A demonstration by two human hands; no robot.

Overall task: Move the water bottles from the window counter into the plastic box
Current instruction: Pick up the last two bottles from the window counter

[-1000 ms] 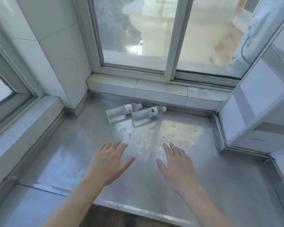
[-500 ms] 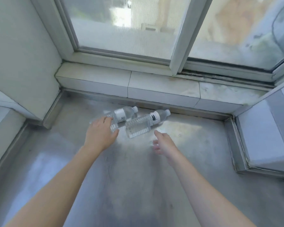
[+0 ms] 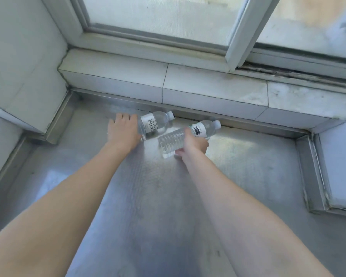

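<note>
Two clear water bottles with white labels and white caps lie on the steel window counter [image 3: 152,196], caps pointing right and toward the window. My left hand [image 3: 123,129] covers the lower half of the left bottle [image 3: 155,122], fingers wrapped over it. My right hand [image 3: 194,145] is closed around the middle of the right bottle [image 3: 173,139], whose ribbed base sticks out to the left of my fingers. The plastic box is not in view.
A white tiled ledge [image 3: 208,86] runs under the window frame [image 3: 238,35] just behind the bottles. A tiled wall [image 3: 22,56] closes the left side, and a white block with a raised metal trim [image 3: 316,170] closes the right.
Both hands reached forward to the bottles. The left hand moved onto the left bottle, and the right hand closed around the right bottle. The view has moved closer to the window.
</note>
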